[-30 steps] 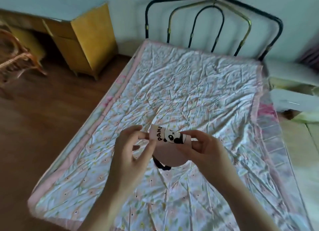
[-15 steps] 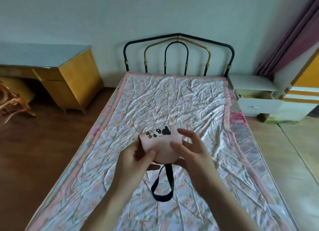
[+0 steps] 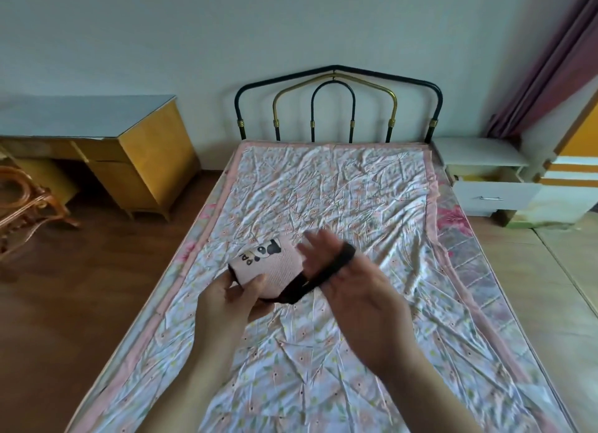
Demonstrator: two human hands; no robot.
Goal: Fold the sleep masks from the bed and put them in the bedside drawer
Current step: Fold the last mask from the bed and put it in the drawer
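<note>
Fingers (image 3: 259, 282) of the left hand (image 3: 226, 306) grasp the folded pink sleep mask (image 3: 271, 264) above the bed (image 3: 323, 190). The right hand (image 3: 359, 290), at 3 o'clock of it, has released fingers hooked through the black strap (image 3: 326, 269).

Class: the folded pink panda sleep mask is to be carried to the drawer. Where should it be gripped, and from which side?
Grip the folded pink pad of the sleep mask, pinching across its lower edge from the near side, as the left hand does. The fold gives a firm bundle there. The black strap, looped around the right hand, is narrow and would probably let the pad swing.
</note>
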